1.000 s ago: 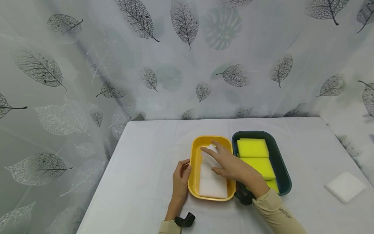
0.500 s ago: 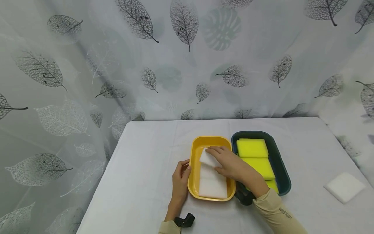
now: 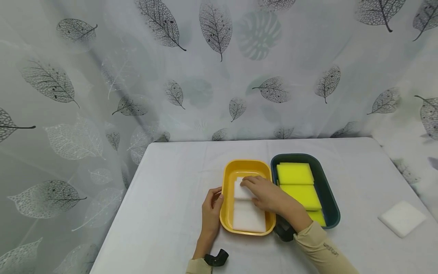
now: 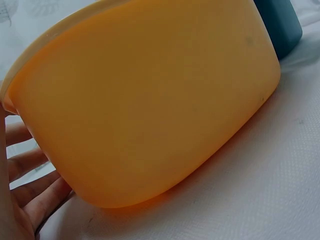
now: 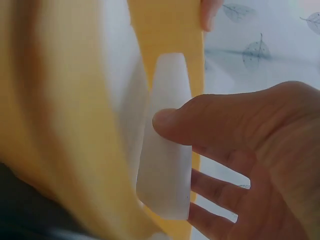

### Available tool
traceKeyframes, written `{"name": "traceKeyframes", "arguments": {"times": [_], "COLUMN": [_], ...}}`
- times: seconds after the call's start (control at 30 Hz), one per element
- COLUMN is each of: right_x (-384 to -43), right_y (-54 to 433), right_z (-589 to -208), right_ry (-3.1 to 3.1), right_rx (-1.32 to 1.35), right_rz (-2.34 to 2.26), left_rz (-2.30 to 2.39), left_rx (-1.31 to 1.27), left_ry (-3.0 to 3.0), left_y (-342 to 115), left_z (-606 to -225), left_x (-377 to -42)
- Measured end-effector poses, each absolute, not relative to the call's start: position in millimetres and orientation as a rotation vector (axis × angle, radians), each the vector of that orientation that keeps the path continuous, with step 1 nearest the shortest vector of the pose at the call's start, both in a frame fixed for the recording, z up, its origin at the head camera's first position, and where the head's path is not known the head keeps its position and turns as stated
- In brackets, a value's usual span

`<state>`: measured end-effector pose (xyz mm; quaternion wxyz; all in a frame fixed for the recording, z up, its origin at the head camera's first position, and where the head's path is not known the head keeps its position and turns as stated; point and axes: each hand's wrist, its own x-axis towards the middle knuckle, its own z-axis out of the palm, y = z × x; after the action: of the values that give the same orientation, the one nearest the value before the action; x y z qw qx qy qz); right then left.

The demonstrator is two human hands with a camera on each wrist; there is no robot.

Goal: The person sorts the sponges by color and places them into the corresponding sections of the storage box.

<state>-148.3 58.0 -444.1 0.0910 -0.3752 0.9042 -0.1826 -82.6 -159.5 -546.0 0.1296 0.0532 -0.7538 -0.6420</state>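
Note:
A yellow plastic tub [image 3: 227, 213] stands on the table with white sponges [image 3: 249, 220] lying in a row inside. In the right wrist view, my right hand [image 5: 250, 145] pinches one white sponge [image 5: 167, 170] by its faces, thumb on the near side and fingers behind. From the head view, that right hand [image 3: 268, 194] is over the tub's upper part and covers some of the sponge. My left hand [image 3: 211, 213] holds the tub's left side at the rim; in the left wrist view its fingers [image 4: 30, 165] lie along the outer wall.
A dark green tub [image 3: 330, 198] with yellow sponges [image 3: 295, 173] touches or nearly touches the yellow tub's right side. Another white sponge [image 3: 402, 219] lies alone at the table's right. A leaf-printed curtain [image 3: 212, 95] hangs behind the white-covered table [image 3: 164, 205].
The sponge in my right hand has gone from standing tilted to lying nearly flat at the top of the row. My right fingers have come down and closer together; the left hand stays put.

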Motion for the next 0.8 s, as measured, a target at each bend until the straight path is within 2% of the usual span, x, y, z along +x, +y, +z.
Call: {"name": "traceKeyframes", "arguments": {"times": [0.57,0.8], "right_x": [-148.7,-151.3], "right_y": [56.0,56.3], "right_z": [-457.6,-457.4], "right_ry": [2.747,2.785], "right_rx": [-1.139,-1.027], "right_rz": [-0.497,-0.543], "left_rz": [-1.892,-1.894], "left_rx": [0.149,0.151], "left_ry": [-2.17,-2.174], "left_y": [-160.8,-160.2], "left_z": [-547.6,-543.9], "left_x": [-83.5,-83.4]}}
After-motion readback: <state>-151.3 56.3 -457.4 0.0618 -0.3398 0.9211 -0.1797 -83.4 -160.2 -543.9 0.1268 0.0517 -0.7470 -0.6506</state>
